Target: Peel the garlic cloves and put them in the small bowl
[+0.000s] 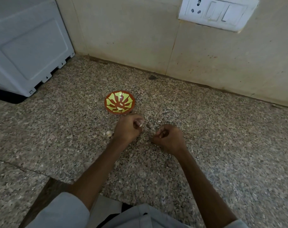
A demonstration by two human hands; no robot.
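Note:
A small red bowl with a yellow-green leaf pattern sits on the speckled granite counter, with a couple of pale peeled cloves in its bottom. Just below the bowl, my left hand is curled and pinches a pale garlic clove at its fingertips. My right hand is curled beside it, a small gap apart; what it holds, if anything, is hidden by its fingers. An unpeeled garlic piece lies on the counter to the left of my left hand.
A white appliance stands at the back left of the counter. The beige wall runs behind, with a white socket and switch plate at the upper right. Bits of garlic skin lie scattered near my hands.

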